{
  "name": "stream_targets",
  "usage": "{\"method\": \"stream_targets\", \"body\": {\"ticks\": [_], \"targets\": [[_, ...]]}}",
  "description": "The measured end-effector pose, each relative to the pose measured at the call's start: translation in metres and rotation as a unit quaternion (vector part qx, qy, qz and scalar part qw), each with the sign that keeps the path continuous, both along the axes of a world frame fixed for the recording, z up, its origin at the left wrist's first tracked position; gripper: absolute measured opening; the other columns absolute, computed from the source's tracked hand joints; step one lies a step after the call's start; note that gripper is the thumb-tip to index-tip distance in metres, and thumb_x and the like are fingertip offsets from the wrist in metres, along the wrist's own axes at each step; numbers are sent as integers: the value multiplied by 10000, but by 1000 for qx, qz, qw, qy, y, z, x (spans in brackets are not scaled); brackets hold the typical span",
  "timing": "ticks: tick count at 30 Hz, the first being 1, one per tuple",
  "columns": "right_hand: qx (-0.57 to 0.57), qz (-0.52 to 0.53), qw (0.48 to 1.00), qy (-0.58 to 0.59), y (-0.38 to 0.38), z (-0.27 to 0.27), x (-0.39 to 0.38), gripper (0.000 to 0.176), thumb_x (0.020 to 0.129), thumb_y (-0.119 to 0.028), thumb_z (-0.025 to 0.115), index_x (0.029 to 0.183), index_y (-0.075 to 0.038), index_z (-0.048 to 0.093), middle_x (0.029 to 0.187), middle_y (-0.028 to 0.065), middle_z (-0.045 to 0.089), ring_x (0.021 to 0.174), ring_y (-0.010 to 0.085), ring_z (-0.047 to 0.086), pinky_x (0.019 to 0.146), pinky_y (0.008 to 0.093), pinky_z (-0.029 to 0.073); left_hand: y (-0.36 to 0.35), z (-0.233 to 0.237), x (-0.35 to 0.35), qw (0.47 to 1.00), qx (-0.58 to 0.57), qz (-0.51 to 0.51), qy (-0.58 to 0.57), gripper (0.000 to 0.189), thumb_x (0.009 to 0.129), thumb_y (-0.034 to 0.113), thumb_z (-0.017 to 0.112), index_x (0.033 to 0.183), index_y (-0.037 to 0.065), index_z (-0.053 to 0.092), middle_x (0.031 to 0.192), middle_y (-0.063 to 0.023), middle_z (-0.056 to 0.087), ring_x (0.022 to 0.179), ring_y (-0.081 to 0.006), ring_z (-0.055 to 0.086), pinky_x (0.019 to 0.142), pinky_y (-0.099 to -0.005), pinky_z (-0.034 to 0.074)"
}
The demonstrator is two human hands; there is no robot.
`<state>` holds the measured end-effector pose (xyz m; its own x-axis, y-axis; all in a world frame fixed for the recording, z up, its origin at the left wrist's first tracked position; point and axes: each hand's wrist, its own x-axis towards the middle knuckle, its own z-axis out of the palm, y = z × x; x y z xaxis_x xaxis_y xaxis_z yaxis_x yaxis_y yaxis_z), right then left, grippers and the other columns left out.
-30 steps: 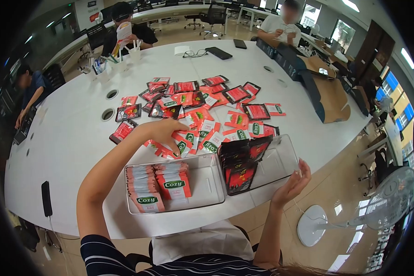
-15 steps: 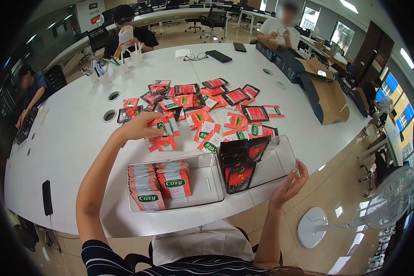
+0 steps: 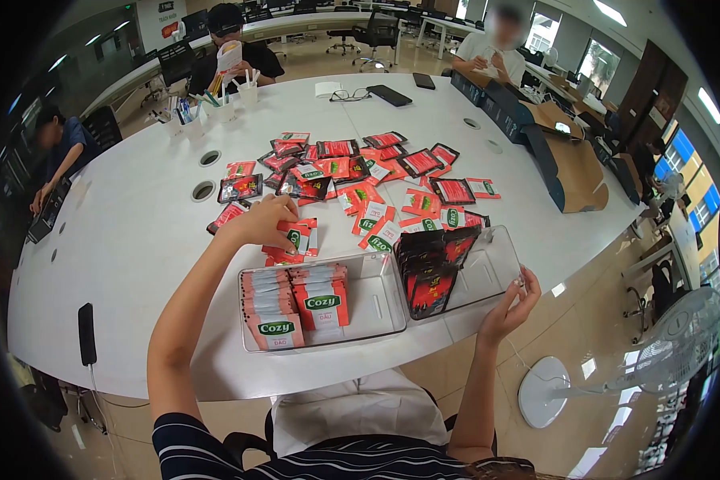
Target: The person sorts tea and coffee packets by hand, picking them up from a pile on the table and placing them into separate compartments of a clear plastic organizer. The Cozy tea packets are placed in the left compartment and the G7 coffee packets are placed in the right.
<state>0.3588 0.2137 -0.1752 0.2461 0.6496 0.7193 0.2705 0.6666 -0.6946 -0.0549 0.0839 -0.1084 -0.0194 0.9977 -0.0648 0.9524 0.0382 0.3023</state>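
My left hand (image 3: 266, 224) is closed on red Cozy sachets (image 3: 298, 238) just behind the left clear box (image 3: 368, 332). In that box, Cozy sachets (image 3: 322, 304) stand in two rows at its left side. The right clear box (image 3: 500, 268) holds upright black-and-red sachets (image 3: 430, 288) at its left. My right hand (image 3: 510, 308) is at the right end of this box, its fingers curled against the edge. A loose pile of red and black sachets (image 3: 360, 172) is spread beyond the boxes.
Pen cups (image 3: 188, 124), glasses (image 3: 350, 95) and a phone (image 3: 390, 95) lie farther back. Dark cardboard boxes (image 3: 536, 152) line the right edge. A black power bank (image 3: 86, 332) with a cable is at left. Other people sit around the table; a fan (image 3: 664, 344) stands right.
The view has shifted slightly, moving the table scene right. Over the Cozy sachets behind the left box, my left hand has changed its pose. My right hand stays at the right box.
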Motion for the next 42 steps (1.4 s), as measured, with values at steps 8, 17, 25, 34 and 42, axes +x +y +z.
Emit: {"method": "stream_targets", "body": {"ticks": [8,17,25,34,42], "targets": [[12,-4,1000,0,1,1,-1,249,936,-52,474,1162,32,535,1182,127,574,1067,217,545,851,323,417,-12,0,-15,996,17,38,-83,451,624,239,839,970,12,661,991,-94,562,898,-257,528,785,-336,438],[14,-48,998,-39,-11,1,5,253,941,-65,486,1173,25,531,1160,121,578,1074,220,530,908,338,378,-49,68,4,888,276,126,-346,326,765,169,780,1005,-13,657,873,-30,675,715,-64,580,649,-223,466],[153,61,984,-73,-58,65,-49,235,876,0,517,1104,1,571,1126,112,599,1050,271,541,968,392,391,-59,98,54,794,324,97,-506,356,790,197,762,1040,-26,640,920,-72,687,795,-110,648,700,-251,514],[94,280,942,-158,-115,124,-119,271,766,-62,731,1003,-23,607,973,89,647,955,229,586,818,350,439,-59,97,71,829,244,73,-498,357,793,168,755,1081,-8,640,941,-50,690,810,-74,633,709,-232,510],[-11,353,930,-98,-113,121,-150,213,796,-65,743,889,-10,559,764,34,632,680,86,568,645,234,408,-65,102,75,855,205,33,-476,370,744,176,800,1031,-12,662,915,-40,692,810,-66,621,734,-232,508]]}}
